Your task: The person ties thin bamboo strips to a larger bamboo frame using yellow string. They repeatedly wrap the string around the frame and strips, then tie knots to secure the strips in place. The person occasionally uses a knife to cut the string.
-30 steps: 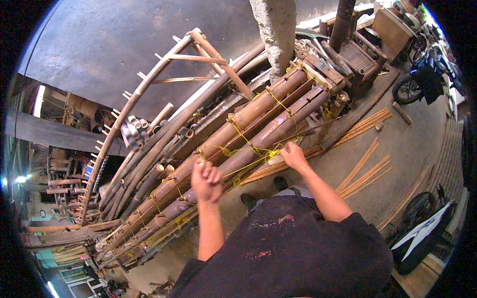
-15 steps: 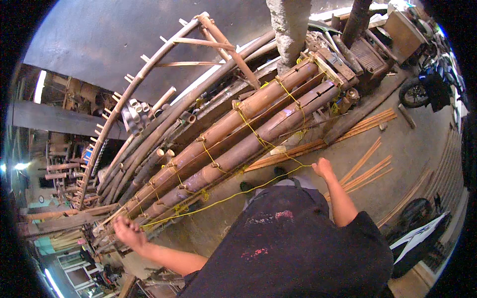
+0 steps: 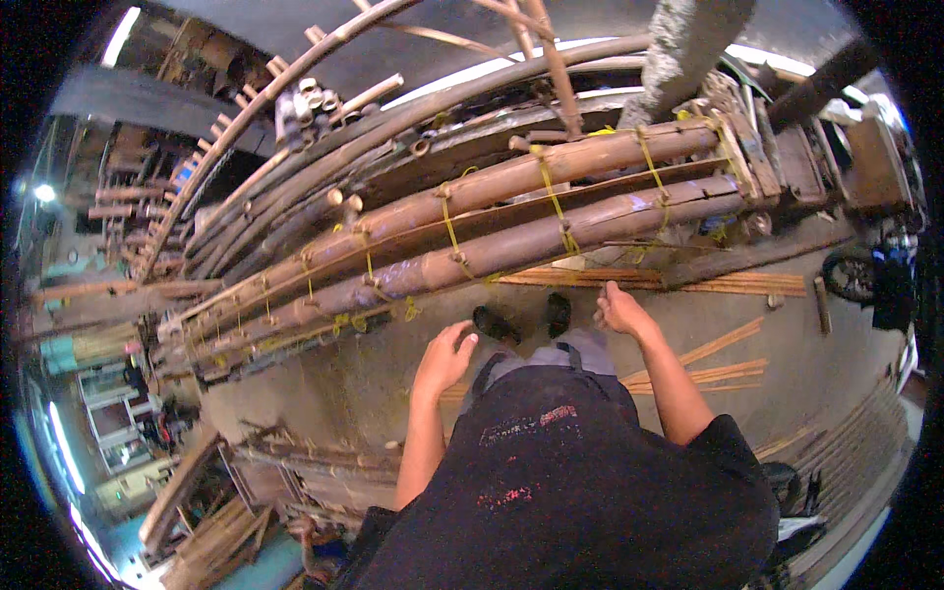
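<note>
My left hand is raised in front of my body, fingers apart and holding nothing visible. To its right, my right hand has bent fingers drawn together; what they hold, if anything, is hidden. Beyond both hands lie two long bamboo poles, an upper pole and a lower pole, side by side with a gap between. Yellow cord is tied across them at several places, with loose loops hanging below. A wooden crosspiece joins their right ends. Neither hand touches the poles.
Thin bamboo strips lie on the floor beyond my right hand, with more strips nearer. A concrete post stands behind the poles. A curved bamboo frame rises at the left. A motorbike wheel is at far right.
My left hand has come from the poles' left end to in front of my body. The long cord stretched between my hands no longer shows. The view has turned; my right hand is slightly nearer my body.
</note>
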Motion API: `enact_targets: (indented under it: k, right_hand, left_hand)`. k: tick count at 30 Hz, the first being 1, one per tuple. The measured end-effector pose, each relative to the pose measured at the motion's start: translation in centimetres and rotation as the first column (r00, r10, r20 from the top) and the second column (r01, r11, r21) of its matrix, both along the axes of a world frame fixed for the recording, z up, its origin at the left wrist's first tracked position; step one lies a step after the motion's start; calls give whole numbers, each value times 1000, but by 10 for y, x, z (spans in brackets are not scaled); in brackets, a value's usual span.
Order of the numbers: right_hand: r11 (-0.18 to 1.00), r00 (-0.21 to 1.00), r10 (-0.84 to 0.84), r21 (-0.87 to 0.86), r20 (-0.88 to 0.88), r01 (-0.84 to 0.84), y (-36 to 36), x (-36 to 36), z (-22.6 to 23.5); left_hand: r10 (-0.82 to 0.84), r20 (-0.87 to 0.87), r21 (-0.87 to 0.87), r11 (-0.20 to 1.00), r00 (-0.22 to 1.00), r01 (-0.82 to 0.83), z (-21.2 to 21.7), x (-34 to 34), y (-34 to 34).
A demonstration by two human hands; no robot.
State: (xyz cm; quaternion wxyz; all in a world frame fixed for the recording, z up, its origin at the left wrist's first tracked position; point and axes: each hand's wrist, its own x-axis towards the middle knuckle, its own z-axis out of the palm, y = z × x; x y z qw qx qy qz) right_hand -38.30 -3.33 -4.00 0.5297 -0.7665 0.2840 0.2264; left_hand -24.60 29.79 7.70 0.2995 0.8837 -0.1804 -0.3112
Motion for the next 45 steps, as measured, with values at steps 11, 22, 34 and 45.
enact_targets:
  k: [11,22,34,45]
  right_hand:
    - [797,719,558,-27,415,-603,210,71,39]
    - [679,658,511,209,553,-704,489,98,65]
    - [380,344,767,48,542,-924,735,138,73]
    - [40,163,843,241,513,-970,986,225,30]
  left_hand:
    - [233,-67,-47,971,970,-236,1,-27,122]
    - [643,-460,-444,431,613,-785,-24,-90,339]
    - [974,130,-371,223,187,-902,-17,-129,516]
    - [1000,-3,-437,7,9,-899,-39,-68,744]
